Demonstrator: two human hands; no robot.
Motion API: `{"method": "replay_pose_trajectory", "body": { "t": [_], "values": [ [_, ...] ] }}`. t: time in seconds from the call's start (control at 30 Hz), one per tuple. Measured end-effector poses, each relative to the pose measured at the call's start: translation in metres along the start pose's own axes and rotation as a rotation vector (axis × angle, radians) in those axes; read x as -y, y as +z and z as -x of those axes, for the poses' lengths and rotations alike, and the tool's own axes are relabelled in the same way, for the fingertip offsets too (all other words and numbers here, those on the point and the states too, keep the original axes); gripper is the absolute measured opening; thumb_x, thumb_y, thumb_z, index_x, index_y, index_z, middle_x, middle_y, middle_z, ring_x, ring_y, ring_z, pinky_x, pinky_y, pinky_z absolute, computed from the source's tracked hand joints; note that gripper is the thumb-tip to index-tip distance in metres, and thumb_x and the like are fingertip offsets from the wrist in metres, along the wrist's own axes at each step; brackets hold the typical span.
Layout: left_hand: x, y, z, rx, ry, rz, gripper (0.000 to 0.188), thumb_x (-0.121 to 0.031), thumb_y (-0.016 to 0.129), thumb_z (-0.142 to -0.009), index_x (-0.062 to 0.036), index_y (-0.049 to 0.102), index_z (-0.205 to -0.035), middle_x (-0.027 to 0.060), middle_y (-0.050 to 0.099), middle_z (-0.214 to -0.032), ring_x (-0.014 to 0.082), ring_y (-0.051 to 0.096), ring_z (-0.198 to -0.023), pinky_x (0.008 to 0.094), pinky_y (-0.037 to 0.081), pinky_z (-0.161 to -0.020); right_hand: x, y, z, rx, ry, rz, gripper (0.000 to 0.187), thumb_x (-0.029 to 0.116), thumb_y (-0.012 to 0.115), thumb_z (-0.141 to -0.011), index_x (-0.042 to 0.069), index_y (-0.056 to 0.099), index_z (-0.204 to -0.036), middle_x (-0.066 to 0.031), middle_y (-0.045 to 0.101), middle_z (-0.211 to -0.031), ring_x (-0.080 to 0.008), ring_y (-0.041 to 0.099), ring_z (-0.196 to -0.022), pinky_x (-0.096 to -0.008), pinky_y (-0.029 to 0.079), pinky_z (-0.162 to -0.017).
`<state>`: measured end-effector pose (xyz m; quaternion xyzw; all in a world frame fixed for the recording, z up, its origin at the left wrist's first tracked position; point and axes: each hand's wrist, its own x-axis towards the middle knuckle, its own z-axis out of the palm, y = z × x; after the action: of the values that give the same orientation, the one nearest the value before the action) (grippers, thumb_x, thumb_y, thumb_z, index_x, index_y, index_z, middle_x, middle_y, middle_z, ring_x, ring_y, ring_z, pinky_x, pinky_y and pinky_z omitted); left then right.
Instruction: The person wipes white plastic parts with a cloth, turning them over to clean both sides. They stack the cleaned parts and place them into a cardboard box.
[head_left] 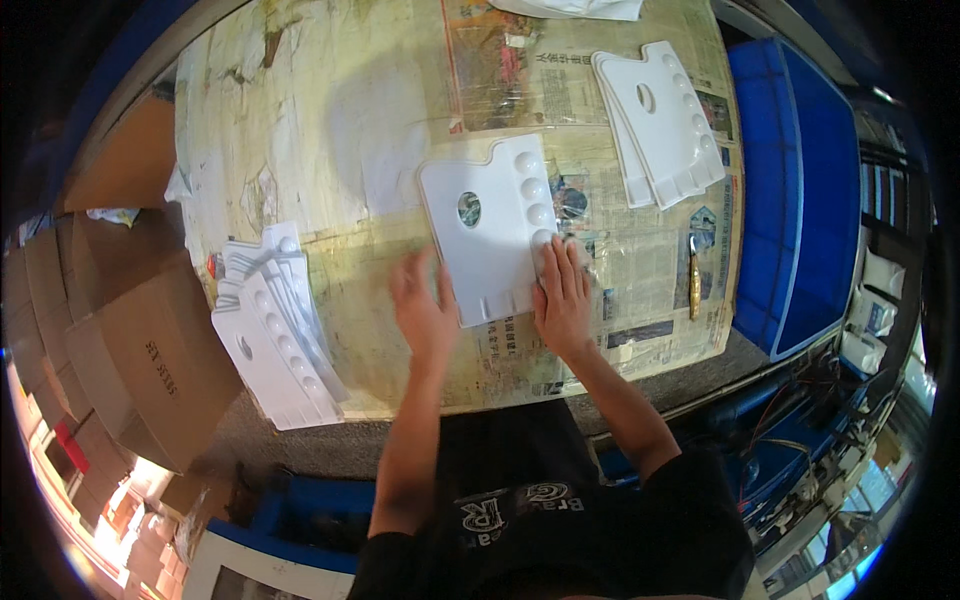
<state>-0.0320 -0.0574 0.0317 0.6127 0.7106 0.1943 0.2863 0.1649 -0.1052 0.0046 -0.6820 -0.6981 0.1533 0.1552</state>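
A white plastic paint palette (490,235) with a thumb hole and a row of round wells lies flat on the paper-covered table in front of me. My right hand (565,295) presses on its lower right edge, fingers together. Something whitish shows beside and under those fingertips, too hidden to name. Just off the palette's left edge is my left hand (422,305), slightly blurred, its fingers apart and holding nothing.
Several stacked palettes (275,335) overhang the table's near left edge. More palettes (665,125) lie at the far right, above a yellow-handled tool (694,280). A blue crate (820,200) stands beyond the right edge; cardboard boxes (150,350) are on the left.
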Motion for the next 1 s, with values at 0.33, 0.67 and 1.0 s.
{"method": "replay_pose_trajectory", "body": {
  "t": [0.33,0.67,1.0],
  "values": [
    [-0.028,0.007,-0.075,0.269,-0.242,0.434,0.052,-0.044,0.073,-0.082,0.0024,0.063,-0.103,0.0080,0.065,-0.085,0.0177,0.060,-0.075,0.0314,0.047,-0.070,-0.014,0.012,0.019,-0.061,0.013,-0.083,0.048,0.016,0.044,-0.099,0.002,0.039,-0.144,-0.0172,0.041,-0.148,-0.0350,0.035,-0.140,-0.0486,0.034,-0.105],
    [-0.016,0.027,-0.033,0.004,-0.564,0.976,0.037,-0.028,0.067,-0.093,0.0033,0.063,-0.111,0.0045,0.065,-0.100,0.0103,0.056,-0.087,0.0274,0.046,-0.075,0.106,0.018,0.008,-0.041,-0.029,-0.256,0.043,0.002,0.052,-0.089,-0.003,0.053,-0.131,-0.0168,0.054,-0.136,-0.0384,0.049,-0.127,-0.0453,0.042,-0.099],
    [0.046,-0.026,-0.009,0.092,-0.702,1.413,0.046,-0.026,0.062,-0.094,0.0015,0.049,-0.129,0.0090,0.062,-0.118,0.0188,0.061,-0.105,0.0320,0.049,-0.090,0.000,-0.016,-0.021,-0.331,0.415,-0.625,0.034,0.014,0.040,-0.103,0.002,0.051,-0.132,-0.0155,0.059,-0.126,-0.0265,0.059,-0.110,-0.0355,0.048,-0.092]
  ]
}}
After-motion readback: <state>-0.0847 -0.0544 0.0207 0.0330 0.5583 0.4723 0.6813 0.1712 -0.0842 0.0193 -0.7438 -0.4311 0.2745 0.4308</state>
